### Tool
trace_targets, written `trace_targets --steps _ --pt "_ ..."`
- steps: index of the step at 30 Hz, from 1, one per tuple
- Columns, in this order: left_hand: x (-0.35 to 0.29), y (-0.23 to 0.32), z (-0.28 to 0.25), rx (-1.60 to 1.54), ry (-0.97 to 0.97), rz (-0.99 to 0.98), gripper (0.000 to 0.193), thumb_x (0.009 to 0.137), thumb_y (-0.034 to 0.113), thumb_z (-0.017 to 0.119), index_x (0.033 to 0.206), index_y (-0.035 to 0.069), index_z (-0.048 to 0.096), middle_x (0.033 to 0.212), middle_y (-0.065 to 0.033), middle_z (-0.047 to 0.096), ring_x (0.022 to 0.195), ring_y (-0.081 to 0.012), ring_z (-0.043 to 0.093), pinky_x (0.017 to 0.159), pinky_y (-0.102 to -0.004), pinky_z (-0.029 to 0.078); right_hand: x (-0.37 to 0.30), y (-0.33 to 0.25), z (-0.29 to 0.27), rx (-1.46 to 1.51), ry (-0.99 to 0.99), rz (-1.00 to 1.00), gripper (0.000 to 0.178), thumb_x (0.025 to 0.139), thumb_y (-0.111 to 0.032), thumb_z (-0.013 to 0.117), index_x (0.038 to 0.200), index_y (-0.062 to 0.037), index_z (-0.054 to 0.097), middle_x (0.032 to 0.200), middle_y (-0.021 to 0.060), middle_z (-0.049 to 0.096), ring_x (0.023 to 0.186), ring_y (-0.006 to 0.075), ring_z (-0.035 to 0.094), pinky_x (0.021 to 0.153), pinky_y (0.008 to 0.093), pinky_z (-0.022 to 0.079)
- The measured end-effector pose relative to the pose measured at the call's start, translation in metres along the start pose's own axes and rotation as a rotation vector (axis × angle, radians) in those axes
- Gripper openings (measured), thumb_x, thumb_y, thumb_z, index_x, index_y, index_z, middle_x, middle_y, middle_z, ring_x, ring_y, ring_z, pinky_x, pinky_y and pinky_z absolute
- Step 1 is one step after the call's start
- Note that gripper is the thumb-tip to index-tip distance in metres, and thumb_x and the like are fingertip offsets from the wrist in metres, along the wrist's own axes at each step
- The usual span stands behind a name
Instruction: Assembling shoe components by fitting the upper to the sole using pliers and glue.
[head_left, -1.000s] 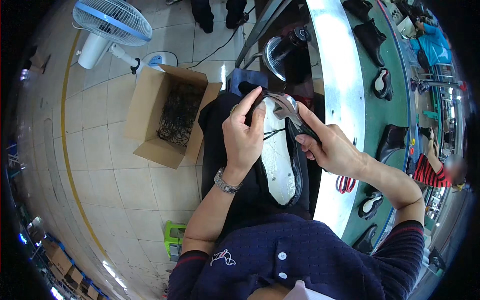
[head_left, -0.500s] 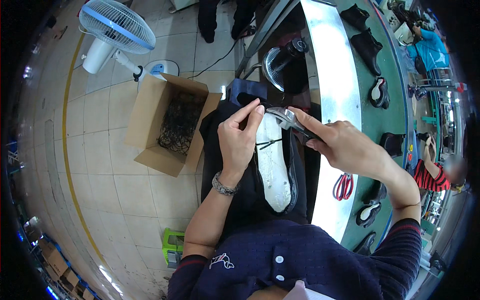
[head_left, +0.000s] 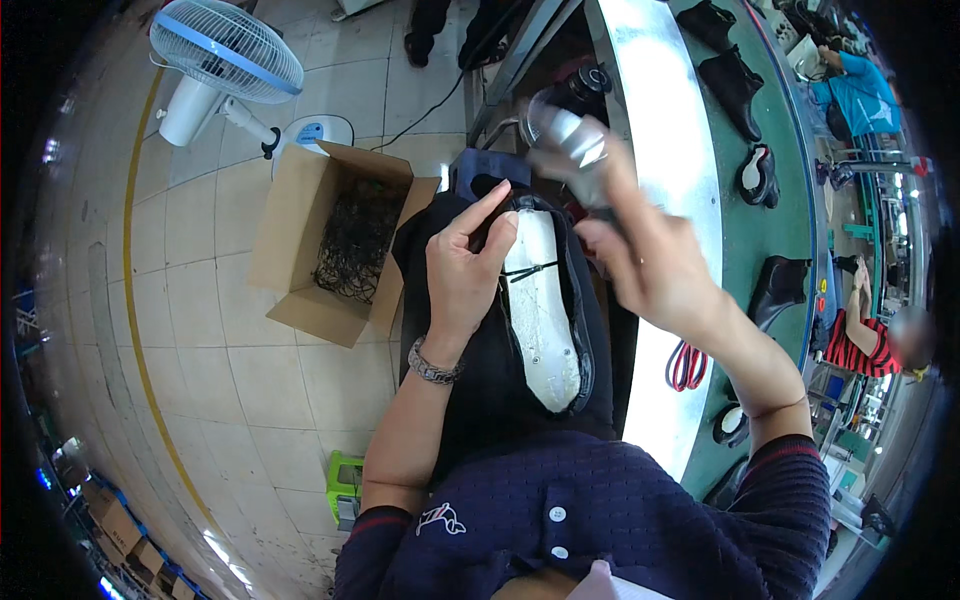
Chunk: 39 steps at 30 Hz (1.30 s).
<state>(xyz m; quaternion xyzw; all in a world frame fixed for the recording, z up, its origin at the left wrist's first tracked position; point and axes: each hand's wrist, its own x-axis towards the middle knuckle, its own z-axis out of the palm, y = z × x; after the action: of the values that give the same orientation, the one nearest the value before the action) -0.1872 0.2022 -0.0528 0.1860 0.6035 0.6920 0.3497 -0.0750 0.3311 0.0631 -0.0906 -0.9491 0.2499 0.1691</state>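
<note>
A black shoe upper with a white insole board (head_left: 545,320) lies bottom up across my thighs, its broad end away from me. A thin black lace crosses the board. My left hand (head_left: 462,270) pinches the upper's edge at the far end, thumb and forefinger together. My right hand (head_left: 650,255) grips metal lasting pincers (head_left: 582,152), raised above and right of that end and apart from it. Motion blurs the pincers' head, so their jaws cannot be made out.
Left stands an open cardboard box (head_left: 285,235) of tangled black cords, with a fan (head_left: 225,50) behind. Red-handled scissors (head_left: 687,366) lie on the metal ledge (head_left: 655,120) at right. Beyond it, a green conveyor (head_left: 735,215) carries black boots (head_left: 732,92); other people work past it.
My right hand has lifted the pincers up off the shoe's far end, with the wrist turned. My left hand keeps its pinch, and the shoe has shifted slightly.
</note>
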Motion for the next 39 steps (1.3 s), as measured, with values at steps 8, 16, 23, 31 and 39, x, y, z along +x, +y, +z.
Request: trace_targets --steps 8,16,23,31,39 --pt "-0.005 0.005 -0.007 -0.12 -0.079 -0.035 0.048 0.09 0.011 0.067 0.133 -0.004 0.053 0.108 -0.0048 0.065 0.09 -0.0066 0.058 0.078 -0.0206 0.048 0.007 0.004 -0.013 -0.106 -0.381 0.045 0.071 0.091 -0.009 0.059 0.152 -0.0174 0.024 0.08 0.0179 0.067 0.061 0.0327 0.066 0.056 0.0411 0.055" --pt "-0.056 0.009 -0.014 -0.457 -0.163 -0.456 0.075 0.084 0.012 0.073 0.147 0.003 0.033 0.132 -0.0072 0.053 0.12 -0.0166 0.051 0.104 -0.0309 0.037 0.0 0.023 -0.009 -0.153 -0.461 0.084 0.066 0.096 -0.009 0.05 0.153 -0.0236 0.022 0.09 0.0155 0.069 0.051 0.0234 0.064 0.045 0.0343 0.05" --pt "-0.079 0.012 -0.008 -0.347 -0.285 -0.627 0.073 0.082 0.011 0.077 0.141 0.006 0.035 0.132 -0.0085 0.051 0.123 -0.018 0.049 0.105 -0.0342 0.039 -0.058 0.008 -0.012 0.522 -0.053 0.516 0.057 0.094 -0.016 0.059 0.148 -0.0145 0.039 0.104 0.0093 0.066 0.065 0.0108 0.058 0.058 0.0254 0.05" --pt "-0.073 -0.024 -0.014 -0.081 -0.594 -0.144 0.127 0.068 0.004 0.085 0.155 0.014 -0.007 0.157 -0.0123 0.022 0.142 -0.0204 0.028 0.115 -0.0354 0.026 -0.116 -0.022 0.013 0.449 -0.054 0.487 0.079 0.07 -0.037 0.085 0.136 -0.0055 0.054 0.094 0.0187 0.066 0.071 0.0207 0.062 0.062 0.0318 0.049" --pt "-0.042 -0.018 -0.002 -0.316 -0.59 -0.255 0.105 0.077 0.05 0.077 0.154 0.013 0.016 0.14 -0.0077 0.042 0.126 -0.0174 0.042 0.106 -0.0314 0.033 -0.141 -0.028 0.025 0.486 -0.07 0.526 0.078 0.067 -0.029 0.087 0.136 -0.0101 0.056 0.088 0.0102 0.063 0.082 0.0209 0.062 0.075 0.0353 0.052"
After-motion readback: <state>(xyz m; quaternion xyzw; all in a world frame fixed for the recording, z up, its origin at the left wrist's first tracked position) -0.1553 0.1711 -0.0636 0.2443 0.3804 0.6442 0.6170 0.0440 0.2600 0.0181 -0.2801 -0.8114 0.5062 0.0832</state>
